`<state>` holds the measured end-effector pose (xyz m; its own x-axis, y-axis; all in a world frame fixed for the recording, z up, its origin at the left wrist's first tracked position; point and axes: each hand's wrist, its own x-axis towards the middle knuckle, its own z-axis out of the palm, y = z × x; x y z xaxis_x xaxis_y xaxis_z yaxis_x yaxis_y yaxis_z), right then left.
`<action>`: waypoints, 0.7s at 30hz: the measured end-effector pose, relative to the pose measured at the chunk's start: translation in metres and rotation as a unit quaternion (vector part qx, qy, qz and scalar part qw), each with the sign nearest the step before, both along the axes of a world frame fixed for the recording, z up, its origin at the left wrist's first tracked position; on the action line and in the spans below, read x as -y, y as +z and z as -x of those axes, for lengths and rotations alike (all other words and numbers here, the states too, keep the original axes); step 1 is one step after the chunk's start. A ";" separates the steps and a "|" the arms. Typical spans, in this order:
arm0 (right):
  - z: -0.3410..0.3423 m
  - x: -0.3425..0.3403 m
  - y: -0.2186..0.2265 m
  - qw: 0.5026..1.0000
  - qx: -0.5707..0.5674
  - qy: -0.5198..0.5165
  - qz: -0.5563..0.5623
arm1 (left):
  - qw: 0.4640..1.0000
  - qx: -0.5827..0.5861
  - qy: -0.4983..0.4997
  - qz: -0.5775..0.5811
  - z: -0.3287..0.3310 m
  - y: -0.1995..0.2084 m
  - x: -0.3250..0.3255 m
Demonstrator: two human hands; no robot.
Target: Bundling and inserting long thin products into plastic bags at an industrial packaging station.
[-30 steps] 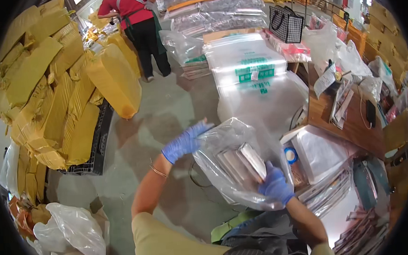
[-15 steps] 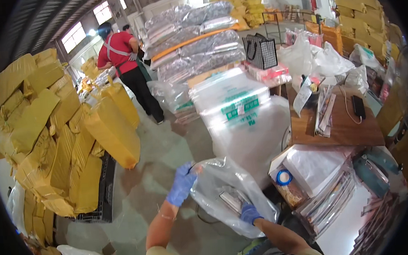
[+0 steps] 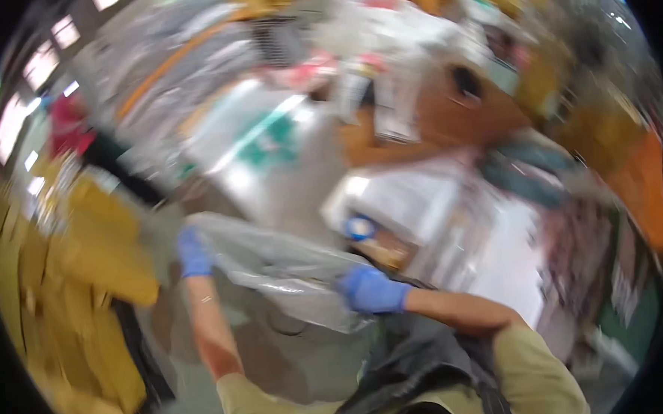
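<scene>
A clear plastic bag (image 3: 274, 259) stretches between my two blue-gloved hands in front of my body. My left hand (image 3: 194, 252) is closed on its far left end, with that arm reaching out. At the bag's right end my right hand (image 3: 373, 289) is closed in a fist on the plastic, elbow bent outward. Motion smears the picture, and whatever lies inside the bag cannot be made out.
Yellow wrapped packages (image 3: 100, 234) are piled at the left. Ahead lies a plastic-wrapped stack (image 3: 270, 184) with green print. Right of it are a brown table (image 3: 447, 118) with a phone (image 3: 466, 84), a blue tape roll (image 3: 359, 227) and a white tabletop (image 3: 510, 250).
My view has swung to the right. The right hand, before inside the bag at a silvery flat bundle, is now at the bag's right end. The bag is stretched flatter between both hands.
</scene>
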<state>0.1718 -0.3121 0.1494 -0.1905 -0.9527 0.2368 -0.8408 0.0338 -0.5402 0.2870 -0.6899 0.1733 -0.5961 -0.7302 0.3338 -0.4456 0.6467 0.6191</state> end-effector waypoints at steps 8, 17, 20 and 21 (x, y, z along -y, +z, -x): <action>0.061 -0.145 0.040 0.845 0.129 -0.412 0.315 | 0.888 -0.270 -0.222 -0.298 0.097 0.061 -0.324; 0.068 -0.584 0.053 0.457 -0.249 -0.853 -0.048 | 0.769 -0.073 -0.630 -0.087 0.306 -0.114 -0.639; 0.051 -0.714 0.035 0.298 -0.081 -0.940 -0.145 | 0.761 -0.047 -0.646 0.026 0.327 -0.144 -0.704; 0.055 -0.718 0.033 0.330 -0.020 -0.937 -0.113 | 0.775 0.023 -0.625 0.092 0.319 -0.149 -0.715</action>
